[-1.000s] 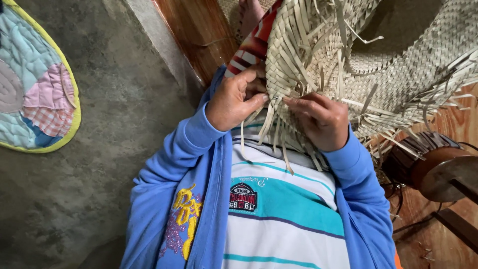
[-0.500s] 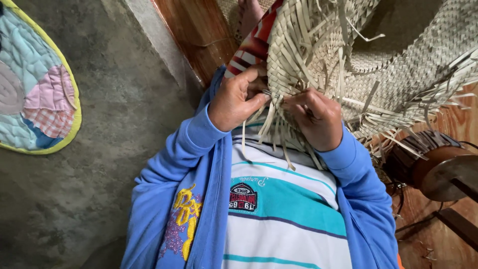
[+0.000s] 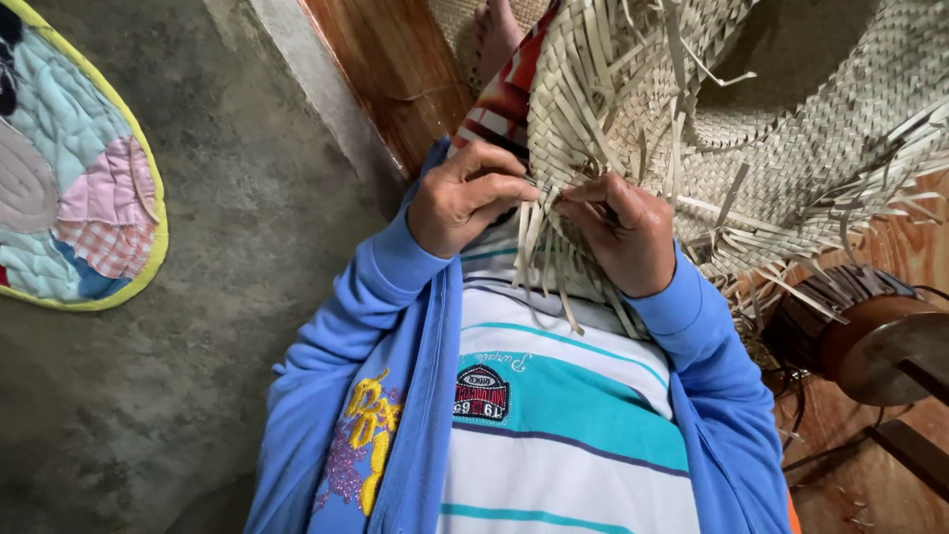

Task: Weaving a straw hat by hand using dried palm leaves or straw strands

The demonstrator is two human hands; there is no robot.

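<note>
A grey concrete floor point(image 3: 198, 396) runs beneath a person in a blue jacket point(image 3: 395, 396) and striped shirt point(image 3: 563, 435). Just past the chest, the left hand point(image 3: 465, 198) and right hand point(image 3: 623, 232) pinch loose straw strips point(image 3: 539, 247) between curled fingers at the near edge of a half-woven straw hat point(image 3: 791, 129). A patchwork mat point(image 3: 69, 188) lies left; a wooden stool point(image 3: 880, 336) stands right.
</note>
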